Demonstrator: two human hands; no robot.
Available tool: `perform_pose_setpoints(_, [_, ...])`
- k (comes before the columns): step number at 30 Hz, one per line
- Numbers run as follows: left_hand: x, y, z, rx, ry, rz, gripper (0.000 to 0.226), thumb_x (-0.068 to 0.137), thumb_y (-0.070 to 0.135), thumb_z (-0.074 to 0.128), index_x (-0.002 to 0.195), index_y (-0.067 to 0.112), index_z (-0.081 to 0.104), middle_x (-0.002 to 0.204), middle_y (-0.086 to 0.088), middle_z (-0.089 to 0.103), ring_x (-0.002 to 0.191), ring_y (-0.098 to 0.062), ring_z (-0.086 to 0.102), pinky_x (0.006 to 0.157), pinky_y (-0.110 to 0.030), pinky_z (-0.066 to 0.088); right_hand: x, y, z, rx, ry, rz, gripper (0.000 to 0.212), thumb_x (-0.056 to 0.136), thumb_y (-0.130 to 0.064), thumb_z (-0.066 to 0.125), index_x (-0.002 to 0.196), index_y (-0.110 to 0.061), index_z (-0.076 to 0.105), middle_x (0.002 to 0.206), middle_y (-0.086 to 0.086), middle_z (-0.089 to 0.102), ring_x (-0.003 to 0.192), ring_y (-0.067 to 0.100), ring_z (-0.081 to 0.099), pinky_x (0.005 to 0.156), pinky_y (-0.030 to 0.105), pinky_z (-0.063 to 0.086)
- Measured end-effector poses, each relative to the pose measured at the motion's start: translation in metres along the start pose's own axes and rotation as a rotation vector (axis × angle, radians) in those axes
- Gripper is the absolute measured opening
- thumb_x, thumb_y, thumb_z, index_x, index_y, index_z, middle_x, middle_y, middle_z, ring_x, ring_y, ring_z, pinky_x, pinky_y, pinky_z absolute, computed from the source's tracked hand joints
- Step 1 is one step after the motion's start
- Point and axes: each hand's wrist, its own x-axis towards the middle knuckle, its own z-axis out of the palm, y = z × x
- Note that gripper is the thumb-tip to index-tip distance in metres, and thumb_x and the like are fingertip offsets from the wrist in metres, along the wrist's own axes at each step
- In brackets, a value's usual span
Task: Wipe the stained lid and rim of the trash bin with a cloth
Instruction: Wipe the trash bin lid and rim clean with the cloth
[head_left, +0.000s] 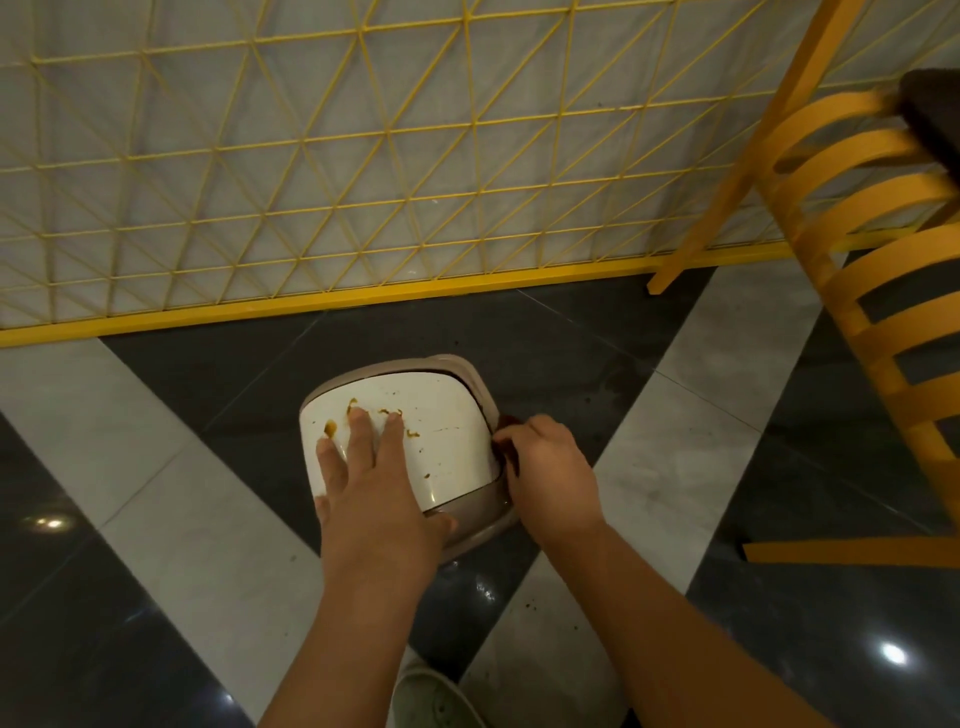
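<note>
A small trash bin stands on the floor, seen from above. Its white lid (441, 431) carries several yellow-brown stains. A beige rim (480, 387) runs around the lid. My left hand (371, 488) lies flat on the lid's near left part, fingers spread, holding nothing. My right hand (550, 467) is at the bin's right edge, fingers closed on a dark brown cloth (506, 423) pressed against the rim. Most of the cloth is hidden under the hand.
A yellow wire-mesh fence (363, 208) with a yellow base bar stands just behind the bin. A yellow slatted chair (857, 260) leans in from the right, its legs on the floor. The floor (156, 519) is dark and pale glossy tile. A pale shoe (431, 701) shows at the bottom.
</note>
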Motion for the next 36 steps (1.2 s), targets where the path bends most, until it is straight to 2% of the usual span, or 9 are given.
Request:
perform_pose_setpoints(7, [0.005,-0.001,0.001,0.013,-0.016,0.099,0.107,0.074,0.033,0.077,0.148,0.036,-0.001,0.156,0.012,-0.019,0.144,-0.023,-0.021,0.117,-0.049,0.007,-0.042,0.019,0.004,0.138,-0.05,0.076,0.028,0.094,-0.024,0.055,0.121,-0.03,0.059,0.126,-0.005,0.054,0.112,0.009,0.051,0.098,0.018,0.039])
perform_pose_setpoints(15, [0.005,-0.003,0.001,0.027,-0.051,0.181,0.103,0.08,0.026,0.073,0.147,0.038,-0.004,0.155,0.013,-0.022,0.142,-0.022,-0.026,0.116,-0.048,-0.002,-0.034,0.026,0.004,0.364,0.035,0.187,0.02,0.092,-0.02,0.058,0.109,-0.028,0.065,0.106,-0.013,0.056,0.093,0.002,0.053,0.087,0.014,0.042])
perform_pose_setpoints(19, [0.007,-0.003,-0.001,-0.05,-0.082,0.17,0.1,0.075,0.039,0.073,0.147,0.04,0.003,0.155,0.017,-0.021,0.142,-0.018,-0.026,0.115,-0.048,-0.006,-0.03,0.02,0.009,0.664,0.085,0.403,0.016,0.09,-0.02,0.061,0.102,-0.03,0.059,0.1,-0.012,0.064,0.089,0.003,0.059,0.08,0.025,0.052])
perform_pose_setpoints(21, [0.01,-0.002,-0.002,-0.081,-0.058,0.154,0.092,0.076,0.038,0.072,0.146,0.04,0.012,0.156,0.016,-0.016,0.143,-0.018,-0.022,0.115,-0.05,-0.006,-0.037,0.017,0.011,0.709,0.046,0.497,0.015,0.09,-0.021,0.062,0.101,-0.03,0.057,0.097,-0.011,0.063,0.088,0.004,0.058,0.077,0.022,0.049])
perform_pose_setpoints(23, [0.011,-0.004,-0.004,-0.076,-0.001,0.137,0.085,0.079,0.031,0.071,0.145,0.041,0.017,0.157,0.013,-0.014,0.144,-0.019,-0.019,0.116,-0.053,-0.006,-0.046,0.013,0.015,0.734,-0.016,0.561,0.014,0.088,-0.022,0.063,0.1,-0.028,0.058,0.094,-0.009,0.064,0.086,0.009,0.061,0.08,0.031,0.054])
perform_pose_setpoints(26, [0.008,-0.017,-0.012,-0.023,0.115,0.036,0.095,0.076,0.037,0.074,0.146,0.041,0.01,0.157,0.006,-0.018,0.146,-0.023,-0.013,0.116,-0.053,0.002,-0.065,0.006,0.023,0.709,-0.081,0.597,0.014,0.088,-0.024,0.063,0.097,-0.031,0.055,0.091,-0.009,0.064,0.081,0.009,0.063,0.079,0.033,0.057])
perform_pose_setpoints(29, [0.001,-0.029,-0.016,-0.066,0.087,-0.041,0.108,0.067,0.043,0.079,0.147,0.04,0.007,0.158,0.001,-0.001,0.144,-0.029,0.006,0.114,-0.052,0.021,-0.087,0.004,0.025,0.528,-0.055,0.375,0.019,0.09,-0.027,0.061,0.104,-0.036,0.053,0.102,-0.016,0.062,0.093,0.004,0.06,0.083,0.022,0.052])
perform_pose_setpoints(32, [0.002,-0.03,-0.012,-0.108,-0.004,-0.044,0.116,0.066,0.032,0.082,0.147,0.04,0.0,0.158,0.002,0.004,0.143,-0.03,0.008,0.109,-0.05,0.028,-0.095,0.011,0.023,0.223,-0.083,0.0,0.029,0.089,-0.03,0.061,0.118,-0.032,0.057,0.115,-0.015,0.056,0.105,0.004,0.054,0.091,0.014,0.041])
perform_pose_setpoints(36, [0.004,-0.029,-0.009,-0.127,0.004,-0.048,0.116,0.067,0.025,0.083,0.147,0.04,0.0,0.158,0.003,0.003,0.144,-0.03,0.006,0.11,-0.053,0.028,-0.063,0.021,0.014,-0.027,-0.044,-0.234,0.025,0.085,-0.027,0.067,0.11,-0.028,0.064,0.105,-0.003,0.064,0.093,0.016,0.061,0.082,0.024,0.049])
